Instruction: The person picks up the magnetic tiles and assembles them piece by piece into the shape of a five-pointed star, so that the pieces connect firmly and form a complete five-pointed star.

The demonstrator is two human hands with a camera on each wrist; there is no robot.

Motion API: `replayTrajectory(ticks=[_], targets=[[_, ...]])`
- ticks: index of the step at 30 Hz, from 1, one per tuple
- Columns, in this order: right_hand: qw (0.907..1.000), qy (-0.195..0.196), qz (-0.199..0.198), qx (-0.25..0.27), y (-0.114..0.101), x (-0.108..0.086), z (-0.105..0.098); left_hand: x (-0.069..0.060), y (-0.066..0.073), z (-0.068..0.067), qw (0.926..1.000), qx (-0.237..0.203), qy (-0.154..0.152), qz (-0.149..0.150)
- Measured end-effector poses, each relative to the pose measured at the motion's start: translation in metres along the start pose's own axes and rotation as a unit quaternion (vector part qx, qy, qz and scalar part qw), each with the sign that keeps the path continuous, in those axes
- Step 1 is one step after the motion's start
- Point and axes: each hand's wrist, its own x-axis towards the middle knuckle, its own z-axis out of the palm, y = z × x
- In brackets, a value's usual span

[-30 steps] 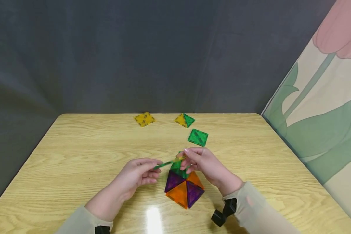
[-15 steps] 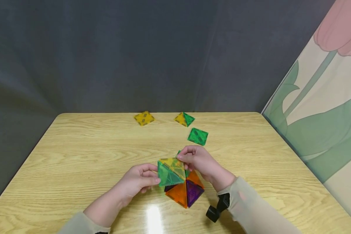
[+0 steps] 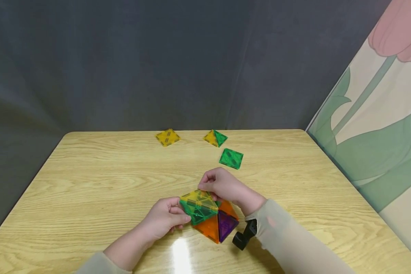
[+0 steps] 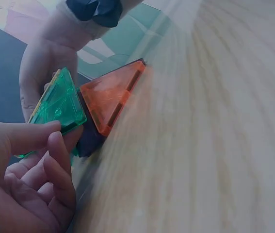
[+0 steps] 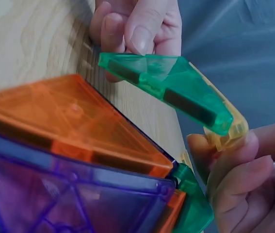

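My left hand (image 3: 162,217) pinches a clear green triangle magnetic tile (image 3: 196,214) between thumb and fingers. Joined to it along one edge is a yellow triangle magnetic tile (image 3: 194,196), whose far corner my right hand (image 3: 227,188) pinches. The pair is held at an angle above a raised shape of triangle tiles. In that shape I see an orange tile (image 3: 207,229), a purple tile (image 3: 227,224) and another orange tile (image 3: 228,208). A green tile (image 5: 193,204) of it shows in the right wrist view. The held pair hides its left side in the head view.
On the wooden table (image 3: 106,182), towards the back, lie a yellow tile square (image 3: 168,137) and a yellow-and-green one (image 3: 215,138). A green tile square (image 3: 231,158) lies beyond my right hand. A dark curtain (image 3: 178,64) hangs behind the table.
The joined green and yellow tiles have turned from edge-on to face-up and come lower over the shape. My right hand has moved left; my left hand has shifted slightly right and down.
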Motion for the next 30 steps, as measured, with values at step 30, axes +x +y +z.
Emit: replayTrajectory(ticks=[30], targets=[[0.9918,-0.047,0.014,-0.119,-0.0073,0.0087,-0.0011,0.0084,-0.0057,0.0076,0.9993,-0.009,0.033,-0.014]])
